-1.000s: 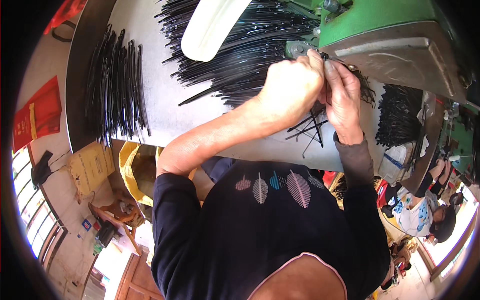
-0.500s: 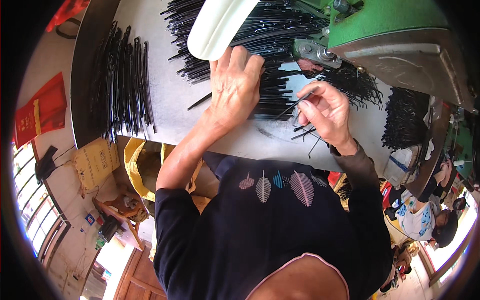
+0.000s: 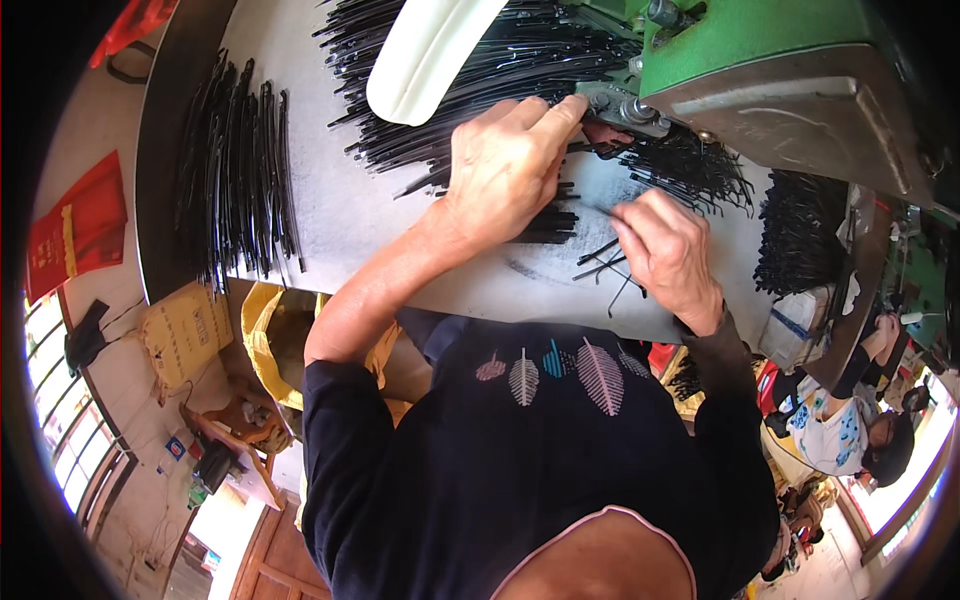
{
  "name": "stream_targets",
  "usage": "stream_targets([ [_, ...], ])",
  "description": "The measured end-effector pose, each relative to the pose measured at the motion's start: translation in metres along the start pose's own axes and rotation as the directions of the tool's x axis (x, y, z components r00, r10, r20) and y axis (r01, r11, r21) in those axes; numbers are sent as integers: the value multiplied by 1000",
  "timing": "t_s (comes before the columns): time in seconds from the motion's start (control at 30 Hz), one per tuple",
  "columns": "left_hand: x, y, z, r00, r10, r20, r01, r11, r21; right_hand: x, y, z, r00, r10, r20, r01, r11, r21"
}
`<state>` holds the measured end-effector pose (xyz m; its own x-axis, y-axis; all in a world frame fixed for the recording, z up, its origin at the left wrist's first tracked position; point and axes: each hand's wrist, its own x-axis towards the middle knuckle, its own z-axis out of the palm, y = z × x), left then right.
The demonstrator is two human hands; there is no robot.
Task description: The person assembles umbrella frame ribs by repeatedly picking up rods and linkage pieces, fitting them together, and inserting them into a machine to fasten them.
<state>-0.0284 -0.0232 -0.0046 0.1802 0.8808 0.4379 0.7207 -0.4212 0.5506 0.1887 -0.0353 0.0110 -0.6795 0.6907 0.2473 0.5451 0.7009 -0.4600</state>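
Note:
My left hand (image 3: 510, 165) reaches over a pile of slender black strips (image 3: 400, 145), which look like eyeglass temples. Its fingers are drawn together, with the tips at the metal fixture (image 3: 622, 108) of a green machine (image 3: 760, 35); what they pinch is hidden. To the right, my right hand (image 3: 668, 250) is closed, thumb against fingers. A thin dark strip, smeared by motion, juts from its fingertips. Beneath that hand a few loose black strips (image 3: 605, 262) lie on the grey metal table (image 3: 400, 265).
A white curved lamp or shade (image 3: 430, 60) hangs over the pile. More black strips (image 3: 240, 175) lie at the left edge, others (image 3: 690, 170) beside the machine and in a dense bunch (image 3: 800, 235) at right. A yellow sack (image 3: 265, 335) stands below. Another person (image 3: 840, 430) sits far right.
My left hand has moved right, from the middle of the pile to the machine's fixture. The right hand has turned and closed more, its knuckles now facing up.

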Motion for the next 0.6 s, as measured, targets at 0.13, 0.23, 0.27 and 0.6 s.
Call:
stream_targets([
  [0.13,10,9,9,996,-87,-6,85,990,-114,2,-2,6,943,293,-160,-268,951,156],
  [0.23,16,11,11,992,-127,-20,122,977,-176,4,-1,17,815,518,-260,-352,798,490],
  [0.27,17,12,11,992,-125,-19,120,977,-177,5,0,19,813,520,-261,-353,798,489],
  [0.6,12,13,9,987,-158,6,155,963,-218,12,-6,20,764,643,-48,-400,531,747],
])
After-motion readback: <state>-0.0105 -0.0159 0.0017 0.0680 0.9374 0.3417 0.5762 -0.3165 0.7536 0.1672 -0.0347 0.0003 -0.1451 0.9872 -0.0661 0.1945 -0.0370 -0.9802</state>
